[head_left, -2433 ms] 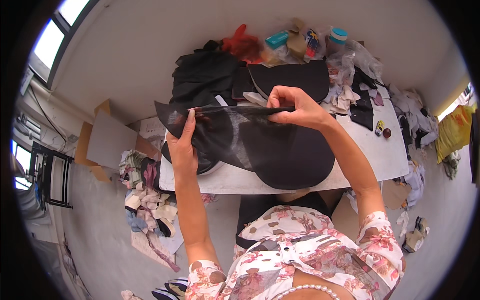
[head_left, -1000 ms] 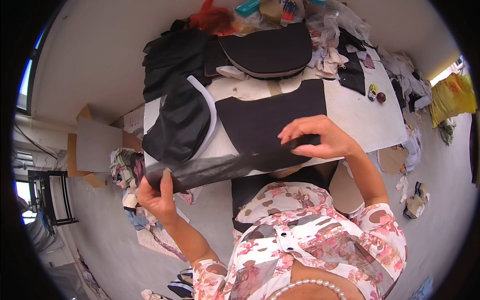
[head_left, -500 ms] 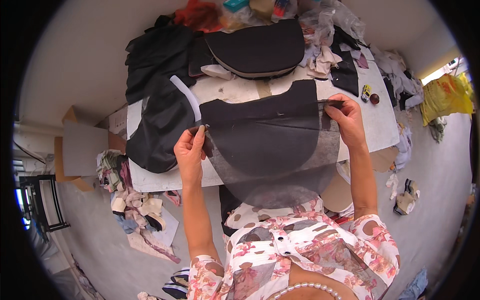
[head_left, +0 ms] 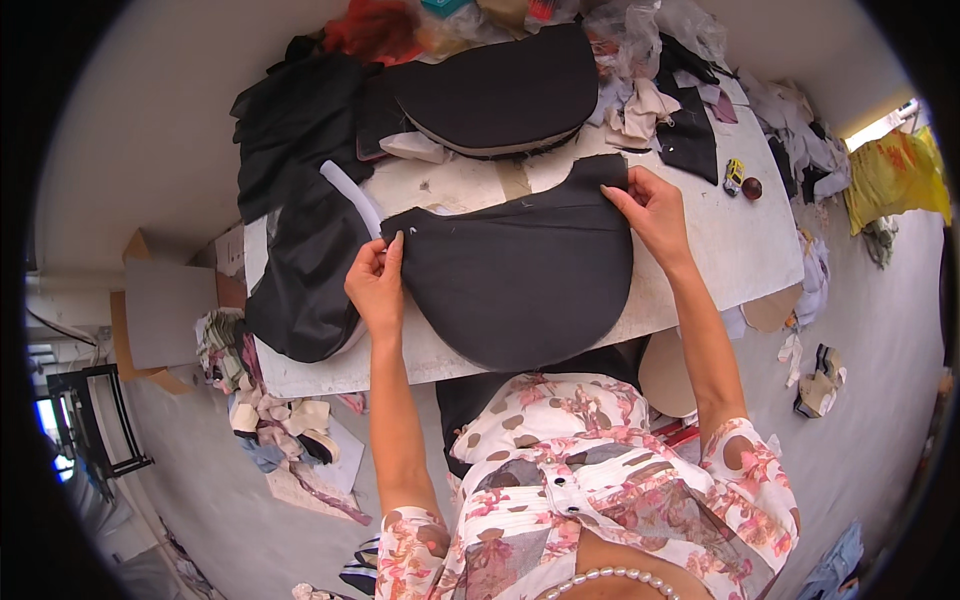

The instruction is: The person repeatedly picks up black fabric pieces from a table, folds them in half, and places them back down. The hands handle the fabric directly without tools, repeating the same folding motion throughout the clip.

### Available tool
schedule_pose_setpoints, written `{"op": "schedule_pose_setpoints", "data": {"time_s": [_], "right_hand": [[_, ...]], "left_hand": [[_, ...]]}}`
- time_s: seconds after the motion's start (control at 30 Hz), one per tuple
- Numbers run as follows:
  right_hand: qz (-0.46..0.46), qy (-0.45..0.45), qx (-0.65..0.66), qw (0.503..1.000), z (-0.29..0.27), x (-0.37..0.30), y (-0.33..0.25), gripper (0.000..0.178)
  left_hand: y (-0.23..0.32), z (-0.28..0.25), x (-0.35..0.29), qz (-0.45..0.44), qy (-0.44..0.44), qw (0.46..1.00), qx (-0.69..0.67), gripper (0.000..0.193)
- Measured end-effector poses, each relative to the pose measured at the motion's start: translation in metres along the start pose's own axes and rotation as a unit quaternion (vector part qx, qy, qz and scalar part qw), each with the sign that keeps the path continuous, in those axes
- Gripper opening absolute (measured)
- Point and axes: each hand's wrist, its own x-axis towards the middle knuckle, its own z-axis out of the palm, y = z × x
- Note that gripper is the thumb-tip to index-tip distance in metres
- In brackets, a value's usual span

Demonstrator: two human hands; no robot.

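A black, rounded fabric panel lies on the white table in front of me, its curved lower edge reaching the table's near edge. My left hand pinches its upper left corner between thumb and fingers. At the upper right corner, my right hand grips the panel the same way. The sheer black layer now rests against the panel, their outlines nearly matching. Just left of my left hand is a pile of shiny black fabric with a white curved strip along it.
Beyond the panel sits a stack of black half-round pieces. Fabric scraps and clear plastic crowd the far right of the white table. A toy car and a small dark round object lie at right. Scraps cover the floor at left.
The sheer black layer, held raised toward me before, has come down flat onto the panel. My right hand moved left and slightly up to the panel's corner; my left hand stayed near its corner.
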Motion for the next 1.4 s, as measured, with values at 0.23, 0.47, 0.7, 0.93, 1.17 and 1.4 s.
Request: {"op": "schedule_pose_setpoints", "data": {"time_s": [0.23,0.47,0.7,0.93,1.17,1.4], "right_hand": [[-0.027,0.044,-0.075,0.996,0.005,-0.001,-0.001,0.023],[0.001,0.032,-0.251,0.968,0.001,-0.006,-0.025,0.041],[-0.343,-0.142,-0.322,0.871,0.024,-0.039,-0.066,0.066],[-0.299,-0.235,-0.38,0.843,0.032,-0.035,-0.035,0.071],[-0.223,-0.167,-0.38,0.882,0.018,-0.041,-0.025,0.076],[-0.209,-0.162,-0.378,0.887,0.014,-0.044,-0.026,0.074]], "left_hand": [[-0.002,0.005,0.003,0.028,0.016,0.999,0.004,0.019],[0.029,0.002,-0.013,0.101,0.048,0.98,0.167,0.031],[0.049,0.013,-0.043,0.38,-0.167,0.853,0.316,0.052],[0.038,0.018,-0.038,0.362,-0.269,0.815,0.364,0.077],[0.033,0.014,-0.041,0.341,-0.249,0.837,0.349,0.093],[0.018,0.003,-0.036,0.307,-0.227,0.89,0.25,0.104]]}}
